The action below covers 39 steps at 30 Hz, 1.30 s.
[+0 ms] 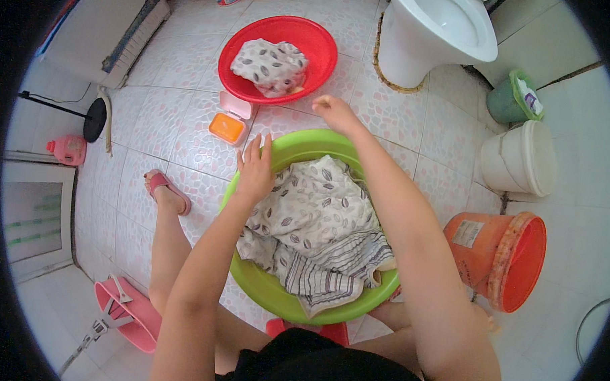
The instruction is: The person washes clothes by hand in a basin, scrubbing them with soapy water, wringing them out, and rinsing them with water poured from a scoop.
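Observation:
Between my legs stands a green plastic basin [274,306] heaped with white cloth [320,205] that bears a dark leaf print and a striped border. My left hand [256,167] is at the basin's left rim, fingers spread and holding nothing. Past the far rim, my right hand [335,114] has its fingers curled in, with nothing visible in them. Just beyond it is a red basin [323,54] containing a bunched leaf-print cloth [270,65]. An open pink soap box [237,104] with an orange bar of soap [227,127] lies left of my hands, close to the red basin.
A white toilet [406,46] stands at the far right. Along the right wall are a green bin [508,103], a white bucket [510,158] and a tilted orange bucket [478,245]. On the left are a pink bottle [71,150] and a pink long-handled dustpan [143,317].

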Motion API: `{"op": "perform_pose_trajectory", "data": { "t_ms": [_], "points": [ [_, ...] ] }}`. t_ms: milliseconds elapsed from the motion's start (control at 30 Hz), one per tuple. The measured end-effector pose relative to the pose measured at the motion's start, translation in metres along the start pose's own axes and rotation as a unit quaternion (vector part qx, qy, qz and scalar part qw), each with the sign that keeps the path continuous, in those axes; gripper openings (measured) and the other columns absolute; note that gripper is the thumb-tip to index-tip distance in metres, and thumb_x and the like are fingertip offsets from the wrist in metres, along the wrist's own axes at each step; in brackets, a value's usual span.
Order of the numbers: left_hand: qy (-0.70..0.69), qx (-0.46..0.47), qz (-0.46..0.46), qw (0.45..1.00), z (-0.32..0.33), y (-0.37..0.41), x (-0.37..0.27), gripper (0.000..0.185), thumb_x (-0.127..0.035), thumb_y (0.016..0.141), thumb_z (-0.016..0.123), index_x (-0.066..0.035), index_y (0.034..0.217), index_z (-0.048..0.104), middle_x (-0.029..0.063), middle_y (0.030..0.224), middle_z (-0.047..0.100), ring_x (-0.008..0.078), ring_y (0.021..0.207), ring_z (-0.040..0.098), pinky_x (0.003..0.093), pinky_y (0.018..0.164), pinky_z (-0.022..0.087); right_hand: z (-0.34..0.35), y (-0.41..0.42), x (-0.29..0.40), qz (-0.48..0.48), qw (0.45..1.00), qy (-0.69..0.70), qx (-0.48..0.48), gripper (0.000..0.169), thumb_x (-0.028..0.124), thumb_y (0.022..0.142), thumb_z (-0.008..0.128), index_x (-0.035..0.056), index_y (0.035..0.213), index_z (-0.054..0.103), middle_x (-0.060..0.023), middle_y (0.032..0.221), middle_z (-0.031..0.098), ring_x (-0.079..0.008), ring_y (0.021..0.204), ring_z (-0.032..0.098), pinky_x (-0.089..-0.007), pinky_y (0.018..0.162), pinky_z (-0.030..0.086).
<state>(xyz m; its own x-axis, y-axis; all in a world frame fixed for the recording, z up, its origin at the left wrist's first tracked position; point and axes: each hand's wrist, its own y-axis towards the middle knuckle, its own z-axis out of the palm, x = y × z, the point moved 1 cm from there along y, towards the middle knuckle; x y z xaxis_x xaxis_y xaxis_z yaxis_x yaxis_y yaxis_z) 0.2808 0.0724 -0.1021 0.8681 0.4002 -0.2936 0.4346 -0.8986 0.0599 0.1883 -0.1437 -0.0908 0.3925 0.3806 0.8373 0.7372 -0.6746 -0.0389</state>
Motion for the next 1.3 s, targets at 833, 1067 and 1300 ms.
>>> {"op": "perform_pose_trajectory", "data": {
  "t_ms": [833,1067,1300],
  "points": [
    [0.285,0.338,0.370,0.817,0.007,-0.230,-0.026,0.068,-0.018,0.068,0.064,-0.034,0.127,0.032,0.0042,0.102,0.057,0.0239,0.106,0.047,0.0558,0.095,0.022,0.102,-0.380,0.031,-0.177,0.817,-0.376,0.399,0.060,0.038,0.055,0.071,0.0036,0.100,0.050,-0.0137,0.088,0.058,-0.0269,0.087,0.056,-0.0376,0.074,0.042],
    [0.250,0.366,0.371,0.816,0.019,-0.229,-0.034,0.077,-0.014,0.066,0.065,-0.035,0.129,0.026,0.0014,0.104,0.056,0.0211,0.103,0.050,0.0545,0.092,0.028,0.101,-0.386,0.029,-0.130,0.817,-0.429,0.363,0.039,0.028,0.057,0.069,0.0073,0.088,0.055,-0.0093,0.073,0.061,-0.0253,0.071,0.061,-0.0370,0.060,0.046],
    [0.173,0.297,0.397,0.851,0.049,-0.253,-0.093,0.061,-0.013,0.067,0.062,-0.025,0.122,0.040,0.0020,0.100,0.058,0.0201,0.094,0.055,0.0473,0.082,0.037,0.077,-0.402,-0.018,0.046,0.826,-0.532,0.180,0.018,0.015,0.069,0.055,0.0122,0.086,0.061,-0.0061,0.079,0.062,-0.0230,0.077,0.061,-0.0364,0.065,0.048]
  ]
}}
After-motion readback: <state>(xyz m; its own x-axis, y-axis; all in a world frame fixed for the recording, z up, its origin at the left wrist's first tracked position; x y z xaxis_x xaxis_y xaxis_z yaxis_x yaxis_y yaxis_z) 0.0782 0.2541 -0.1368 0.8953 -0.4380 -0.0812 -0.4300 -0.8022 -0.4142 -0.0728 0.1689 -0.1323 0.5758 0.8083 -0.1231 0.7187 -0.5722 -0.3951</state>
